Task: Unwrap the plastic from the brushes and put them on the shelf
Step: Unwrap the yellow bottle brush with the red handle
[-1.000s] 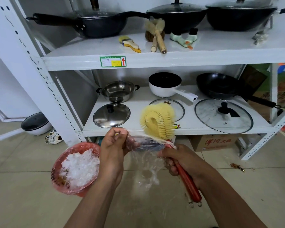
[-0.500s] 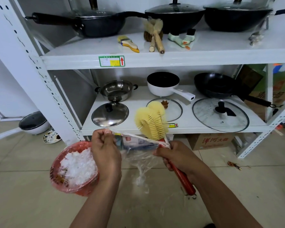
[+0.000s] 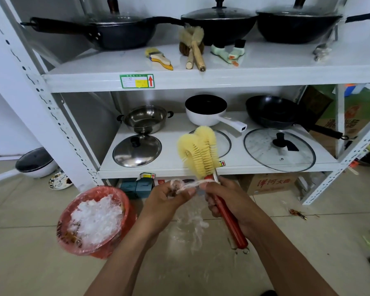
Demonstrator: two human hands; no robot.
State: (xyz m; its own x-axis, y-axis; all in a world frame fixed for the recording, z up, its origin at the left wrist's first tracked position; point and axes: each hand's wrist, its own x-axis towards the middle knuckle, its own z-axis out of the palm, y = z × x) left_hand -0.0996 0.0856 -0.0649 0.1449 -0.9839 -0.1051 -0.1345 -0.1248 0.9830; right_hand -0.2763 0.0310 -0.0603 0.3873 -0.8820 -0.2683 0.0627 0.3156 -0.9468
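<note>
Brush (image 3: pixel 199 152): yellow looped bristle head on a red handle, held in the air in front of the lower shelf's (image 3: pixel 179 170) edge. The head tilts up and to the left and the handle end points down to the right, over the floor.
Plastic wrap (image 3: pixel 187 185): twisted into a thin strand that runs from the brush's neck to the left hand. A loose clear tail hangs below, between the two hands.
Left hand (image 3: pixel 169 198): fingers curled, pinching the bunched end of the wrap.
Right hand (image 3: pixel 230 198): closed round the upper part of the red handle, just under the bristles.
Red bin (image 3: pixel 129 211): on the floor beside the left forearm, lined with a bag and holding crumpled clear plastic.
Upper shelf (image 3: pixel 222 79): a yellow flat brush (image 3: pixel 158 58), two wooden-handled brushes (image 3: pixel 193 49) and a pale green pair (image 3: pixel 228 53) lie near the front, before black woks.
</note>
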